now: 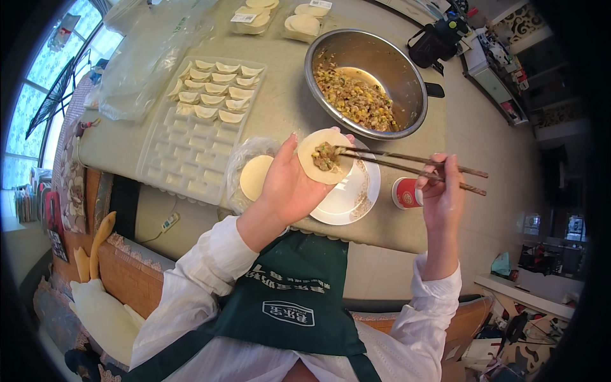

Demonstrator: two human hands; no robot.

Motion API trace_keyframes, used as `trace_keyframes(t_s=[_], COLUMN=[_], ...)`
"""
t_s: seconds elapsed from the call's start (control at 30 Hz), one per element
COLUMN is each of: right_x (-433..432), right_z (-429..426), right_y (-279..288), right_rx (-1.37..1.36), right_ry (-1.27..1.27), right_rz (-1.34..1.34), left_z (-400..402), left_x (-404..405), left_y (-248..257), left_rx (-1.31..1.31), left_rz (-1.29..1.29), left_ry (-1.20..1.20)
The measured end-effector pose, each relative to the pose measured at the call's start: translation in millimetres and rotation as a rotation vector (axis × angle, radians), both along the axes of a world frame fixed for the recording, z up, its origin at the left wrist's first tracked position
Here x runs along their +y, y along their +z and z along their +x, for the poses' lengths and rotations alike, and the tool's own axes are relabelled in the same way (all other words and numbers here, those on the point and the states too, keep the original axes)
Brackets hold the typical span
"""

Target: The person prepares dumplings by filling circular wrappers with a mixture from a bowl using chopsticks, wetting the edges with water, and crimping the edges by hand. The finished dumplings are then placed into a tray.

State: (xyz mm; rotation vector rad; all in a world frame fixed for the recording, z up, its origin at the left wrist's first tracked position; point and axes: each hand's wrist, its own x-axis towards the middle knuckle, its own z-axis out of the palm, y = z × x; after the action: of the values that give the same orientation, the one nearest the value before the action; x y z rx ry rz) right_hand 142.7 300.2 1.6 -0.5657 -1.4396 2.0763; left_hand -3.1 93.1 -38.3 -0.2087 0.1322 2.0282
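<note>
On the palm of my left hand (281,191) lies a round dumpling wrapper (315,174), with a small mound of filling (325,156) at its middle. My right hand (441,186) grips a pair of dark wooden chopsticks (410,164), whose tips touch the filling. Under and beside the left hand is a white plate (334,207) with a patterned rim. A stack of wrappers (255,177) in clear plastic sits to its left. The steel bowl (405,81) beyond holds chopped filling (355,98) with yellow corn bits.
Folded dumplings (212,88) fill the far rows of a white compartment tray (184,157). A red paper cup (405,193) stands near the right hand. Packs of wrappers (303,26), a plastic bag (143,62) and a black bottle (434,43) are farther back. The table's scalloped edge (382,241) faces me.
</note>
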Motion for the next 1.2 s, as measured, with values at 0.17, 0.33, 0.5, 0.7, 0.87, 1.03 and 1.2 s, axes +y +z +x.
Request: trace_keyframes(t_s=[0.17, 0.33, 0.5, 0.7, 0.87, 1.03, 1.2], right_x=[-7, -10, -10, -11, -13, -9, 14], right_z=[10, 13, 8, 11, 6, 9, 4], right_y=[3, 11, 3, 7, 1, 2, 10], right_rx=[-0.039, 0.021, -0.041, -0.055, -0.082, -0.120, 0.046], right_ry=[0.004, 0.005, -0.034, 0.024, -0.002, -0.013, -0.039], right_rz=[0.025, 0.042, 0.049, 0.053, 0.057, 0.061, 0.080], left_z=[1, 2, 4, 2, 3, 2, 0], left_x=[-5, -6, -5, -4, -4, -4, 0], left_y=[4, 1, 0, 2, 2, 3, -3], left_rx=[-0.026, -0.039, -0.008, -0.002, -0.038, -0.045, 0.025], left_rz=[0.055, 0.145, 0.166, 0.121, 0.146, 0.129, 0.031], left_ry=[-0.003, -0.010, -0.030, -0.012, -0.005, 0.010, 0.019])
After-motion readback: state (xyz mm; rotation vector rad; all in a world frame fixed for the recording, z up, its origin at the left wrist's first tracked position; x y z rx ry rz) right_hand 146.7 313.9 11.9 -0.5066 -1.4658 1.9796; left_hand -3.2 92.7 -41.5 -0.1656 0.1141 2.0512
